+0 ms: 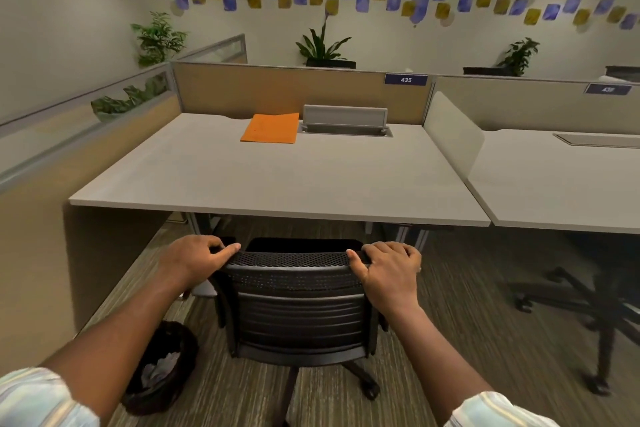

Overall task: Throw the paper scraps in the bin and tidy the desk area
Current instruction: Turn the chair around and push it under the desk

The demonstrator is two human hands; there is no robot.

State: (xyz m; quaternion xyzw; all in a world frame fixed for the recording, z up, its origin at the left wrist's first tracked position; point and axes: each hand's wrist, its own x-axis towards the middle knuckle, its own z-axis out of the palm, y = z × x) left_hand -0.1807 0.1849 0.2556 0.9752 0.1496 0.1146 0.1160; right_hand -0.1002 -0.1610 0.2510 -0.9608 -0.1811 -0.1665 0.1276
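Note:
A black mesh office chair stands in front of the pale desk, its back toward me. My left hand grips the top left corner of the chair back. My right hand grips the top right corner. An orange folder lies flat at the back of the desk. On the floor at lower left stands a black bin with crumpled paper scraps inside it.
A grey cable-tray flap stands open behind the folder. Tan partition panels wall the desk at the back and left. A second desk and another chair's base are to the right. Striped carpet covers the floor.

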